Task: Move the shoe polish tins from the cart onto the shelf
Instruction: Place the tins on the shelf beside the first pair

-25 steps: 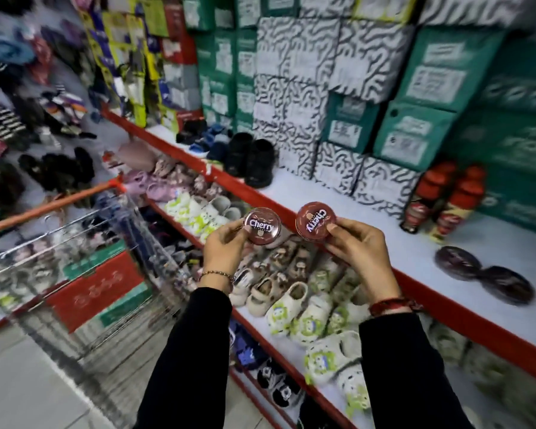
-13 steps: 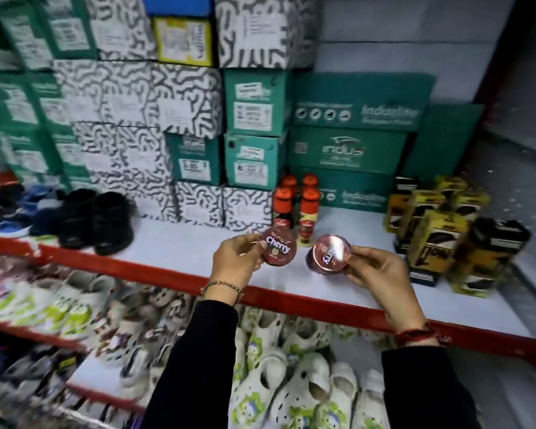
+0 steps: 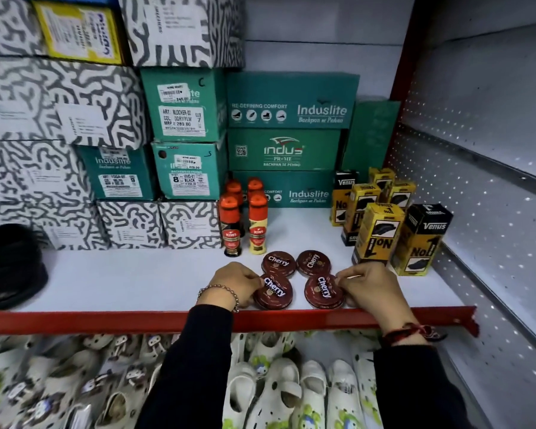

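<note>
Holding 2 Cherry tins flat on shelf (image 3: 121, 280): your left hand (image 3: 234, 281) grips front-left tin (image 3: 273, 291), right hand (image 3: 367, 286) pinches front-right tin (image 3: 324, 291). Both sit just behind shelf's red front lip. 2 more tins, back-left tin (image 3: 278, 263) & back-right tin (image 3: 313, 263), lie just behind them, in front of Kiwi bottles (image 3: 243, 222).

Green shoe boxes (image 3: 288, 131) stacked rearward; Kiwi polish bottles (image 3: 243, 218) upright, centre; yellow-black Venus cartons (image 3: 384, 224) right; white clogs (image 3: 279, 391) below
</note>
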Demonstrator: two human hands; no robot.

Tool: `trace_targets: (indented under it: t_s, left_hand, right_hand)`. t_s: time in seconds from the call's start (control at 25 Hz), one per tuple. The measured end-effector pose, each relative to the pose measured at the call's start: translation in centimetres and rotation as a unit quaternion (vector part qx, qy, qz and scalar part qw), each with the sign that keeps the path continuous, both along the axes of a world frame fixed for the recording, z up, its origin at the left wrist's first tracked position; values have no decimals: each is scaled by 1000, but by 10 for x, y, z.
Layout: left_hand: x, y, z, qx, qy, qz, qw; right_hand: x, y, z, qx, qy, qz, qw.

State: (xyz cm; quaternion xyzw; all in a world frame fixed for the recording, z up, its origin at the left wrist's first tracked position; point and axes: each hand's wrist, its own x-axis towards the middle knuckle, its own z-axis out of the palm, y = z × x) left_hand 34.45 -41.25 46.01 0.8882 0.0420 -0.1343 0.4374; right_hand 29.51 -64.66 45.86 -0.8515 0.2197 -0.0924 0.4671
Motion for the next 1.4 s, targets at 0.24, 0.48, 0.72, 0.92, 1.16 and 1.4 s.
trace_targets:
  t_s: [0.24, 0.48, 0.72, 0.92, 1.16, 1.4]
  left_hand:
    - [-3, -8, 1, 35, -27, -15, 999]
    - [-4, -8, 8, 32, -40, -21, 998]
    - [-2, -23, 0, 127, -118, -236, 956]
    - [-2, -33, -10, 150, -98, -257, 950]
    - [-11, -45, -16, 170, -120, -240, 948]
    - [-8, -41, -14, 200, -132, -245, 939]
  right_hand:
    - [0, 8, 2, 0, 17, 30, 999]
    - [-5, 1, 7, -69, 19, 99, 993]
    - [12, 19, -3, -175, 4, 265, 948]
    - [19, 16, -12, -184, 24, 271, 945]
    - [17, 9, -15, -205, 21, 282, 937]
    - [14, 6, -14, -216, 18, 288, 933]
